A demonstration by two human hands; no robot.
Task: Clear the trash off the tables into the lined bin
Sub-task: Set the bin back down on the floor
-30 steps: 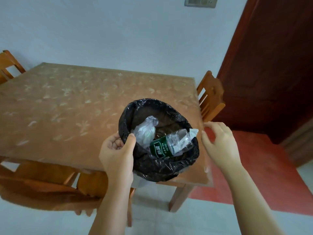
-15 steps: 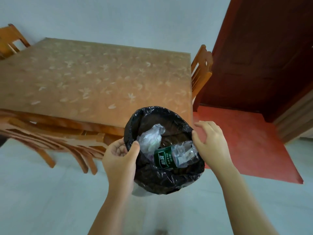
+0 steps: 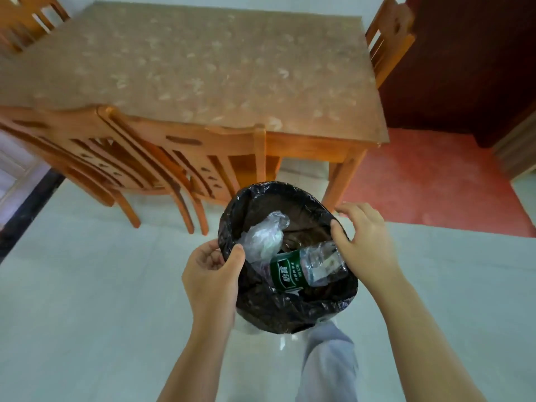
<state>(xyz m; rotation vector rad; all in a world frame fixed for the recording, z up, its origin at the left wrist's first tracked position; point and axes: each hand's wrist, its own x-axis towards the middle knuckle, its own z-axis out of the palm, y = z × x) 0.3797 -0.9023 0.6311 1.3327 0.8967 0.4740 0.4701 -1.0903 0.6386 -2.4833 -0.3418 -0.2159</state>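
Observation:
A bin lined with a black bag [image 3: 290,311] hangs in front of me above the pale floor. My left hand [image 3: 213,274] pinches its left rim, thumb inside. My right hand [image 3: 364,242] grips the right rim, thumb over the edge. Inside lie a crushed clear bottle with a green label [image 3: 304,268] and a crumpled clear plastic bag [image 3: 265,236]. The wooden table [image 3: 203,68] with a leaf-patterned cover stands beyond the bin.
Two wooden chairs [image 3: 139,158] are pushed in at the table's near side, another chair [image 3: 388,39] stands at the right, one [image 3: 20,21] at the far left. A red mat [image 3: 429,181] and a dark door [image 3: 470,59] lie right. My trouser leg [image 3: 327,364] shows below the bin.
The bin has moved off the table and down in front of the chairs. My right hand has closed onto the right rim. The view has tilted downward.

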